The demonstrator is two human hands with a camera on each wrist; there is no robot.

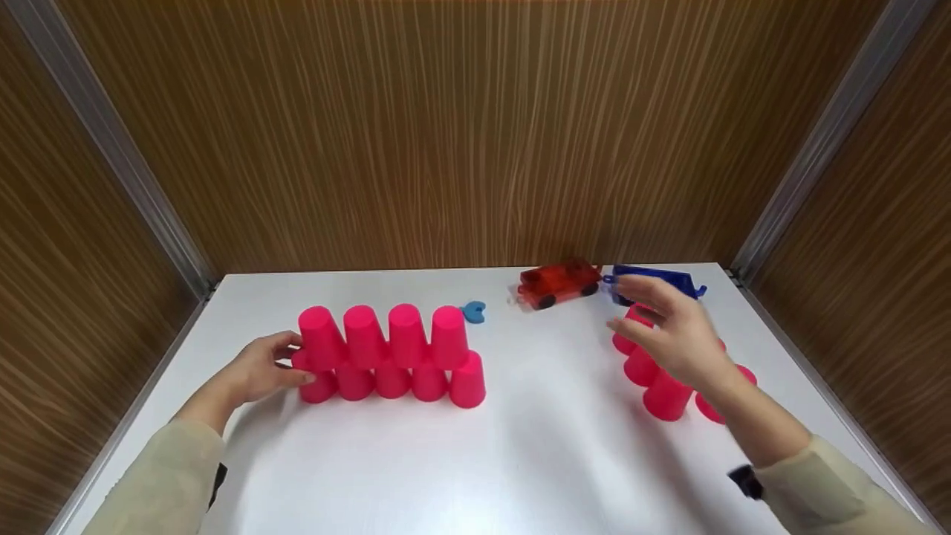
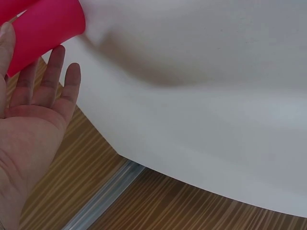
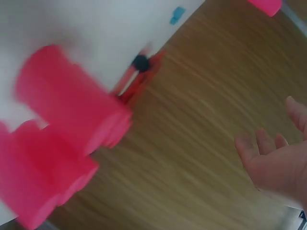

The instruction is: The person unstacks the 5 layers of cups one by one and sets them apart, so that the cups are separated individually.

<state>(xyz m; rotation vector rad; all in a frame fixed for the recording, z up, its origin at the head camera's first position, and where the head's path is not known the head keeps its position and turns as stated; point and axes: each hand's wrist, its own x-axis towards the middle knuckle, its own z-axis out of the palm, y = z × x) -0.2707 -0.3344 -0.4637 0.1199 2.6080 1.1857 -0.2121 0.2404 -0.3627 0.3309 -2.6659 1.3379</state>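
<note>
My left hand (image 1: 260,368) is at the left end of a two-tier row of upside-down pink cups. Its thumb lies against the front of the end lower cup (image 1: 319,388), with the fingers at the side. In the left wrist view the fingers (image 2: 46,86) look fairly straight beside a pink cup (image 2: 48,31). Several upper cups (image 1: 406,334) stand across the lower ones. Nothing is in my right hand (image 1: 680,334), raised over another group of pink cups (image 1: 667,395) with thumb and fingers apart. It hides part of that group.
Behind the cups, a red toy car (image 1: 561,284) and a blue toy wagon (image 1: 657,281) stand near the back edge. A small blue piece (image 1: 474,312) lies behind the row's right end. Wood-grain panels (image 1: 475,134) surround the white table (image 1: 416,468) at the back and sides.
</note>
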